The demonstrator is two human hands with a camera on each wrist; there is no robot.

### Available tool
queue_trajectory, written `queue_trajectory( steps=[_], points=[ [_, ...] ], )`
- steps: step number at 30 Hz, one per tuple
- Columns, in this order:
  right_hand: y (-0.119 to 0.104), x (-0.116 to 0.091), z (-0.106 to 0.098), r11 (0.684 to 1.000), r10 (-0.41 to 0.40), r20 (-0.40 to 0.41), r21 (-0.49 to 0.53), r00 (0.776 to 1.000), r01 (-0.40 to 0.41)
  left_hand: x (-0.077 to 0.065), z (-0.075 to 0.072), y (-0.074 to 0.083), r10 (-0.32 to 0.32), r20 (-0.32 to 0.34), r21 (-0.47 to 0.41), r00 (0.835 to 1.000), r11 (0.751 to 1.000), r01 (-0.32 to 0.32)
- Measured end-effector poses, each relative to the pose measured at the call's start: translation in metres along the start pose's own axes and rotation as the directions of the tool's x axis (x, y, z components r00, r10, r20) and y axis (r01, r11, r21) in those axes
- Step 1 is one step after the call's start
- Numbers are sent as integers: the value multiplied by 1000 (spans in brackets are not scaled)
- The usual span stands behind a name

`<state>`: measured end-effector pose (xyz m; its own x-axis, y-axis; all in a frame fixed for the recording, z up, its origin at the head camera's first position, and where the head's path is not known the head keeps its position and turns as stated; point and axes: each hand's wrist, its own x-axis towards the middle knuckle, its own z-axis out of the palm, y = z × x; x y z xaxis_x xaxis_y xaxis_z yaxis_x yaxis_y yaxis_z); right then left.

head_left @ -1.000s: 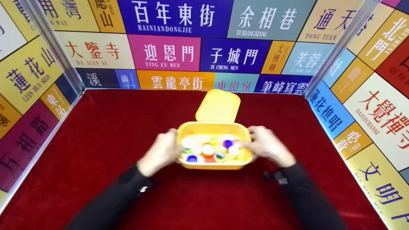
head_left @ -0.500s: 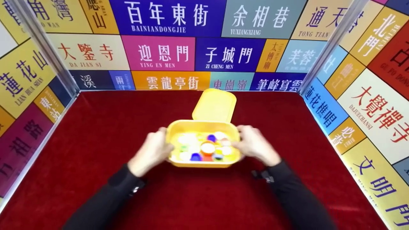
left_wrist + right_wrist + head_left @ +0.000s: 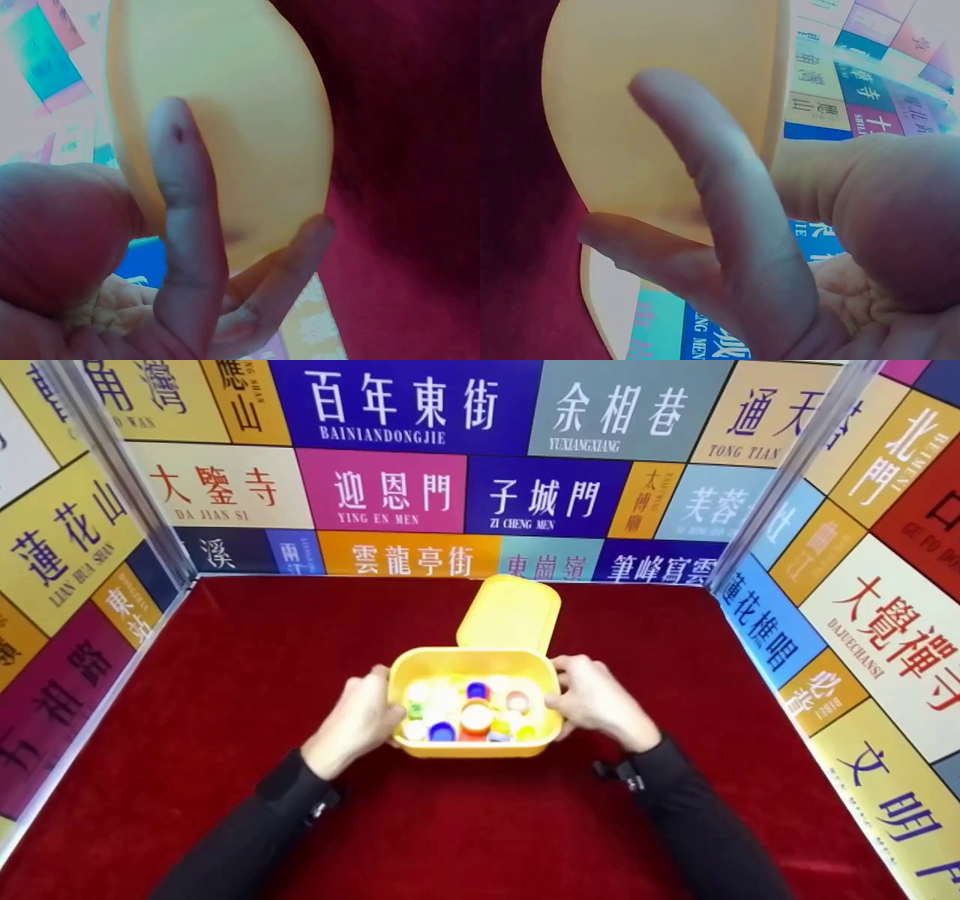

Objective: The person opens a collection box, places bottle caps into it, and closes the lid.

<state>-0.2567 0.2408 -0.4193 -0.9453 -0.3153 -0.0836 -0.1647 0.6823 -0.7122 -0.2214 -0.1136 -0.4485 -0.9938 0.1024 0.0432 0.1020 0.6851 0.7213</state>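
Observation:
A yellow plastic box [image 3: 476,749] with rounded corners is held between both hands, its open top facing the head camera. Inside it are several small round cap-like pieces, among them a blue one [image 3: 442,733] and an orange one with a white top [image 3: 475,718]. My left hand [image 3: 352,718] grips the box's left end, thumb at the rim and fingers [image 3: 189,195] against the outer wall. On the opposite end, my right hand [image 3: 606,705] grips likewise, its fingers [image 3: 739,187] spread over the outside. Just behind lies a yellow lid [image 3: 511,615].
The table has a dark red cloth [image 3: 300,622]. Panels printed with large characters [image 3: 382,491] wall it in at the back and on both sides, joined by metal corner posts [image 3: 799,472].
Both hands have moved the box left relative to the lid. Inside, pieces have shifted; the upper blue one now sits nearer the box's middle. The grip looks the same throughout.

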Motion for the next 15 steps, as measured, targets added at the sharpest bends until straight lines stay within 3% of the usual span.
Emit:
queue_trajectory(
  steps=[2,5,10,15],
  points=[
    [2,0,1,998,45,3,36,999,-45,-2,0,-4,-15,61,-78,998,997,20],
    [9,-2,2,996,78,8,38,997,-79,-3,4,-8,-5,114,-124,993,992,20],
    [20,-2,8,992,72,65,100,995,-78,-4,8,-12,-21,100,-131,995,991,34],
    [26,0,10,981,104,68,155,992,-113,-2,8,-14,-22,106,-146,994,989,37]
  ],
)
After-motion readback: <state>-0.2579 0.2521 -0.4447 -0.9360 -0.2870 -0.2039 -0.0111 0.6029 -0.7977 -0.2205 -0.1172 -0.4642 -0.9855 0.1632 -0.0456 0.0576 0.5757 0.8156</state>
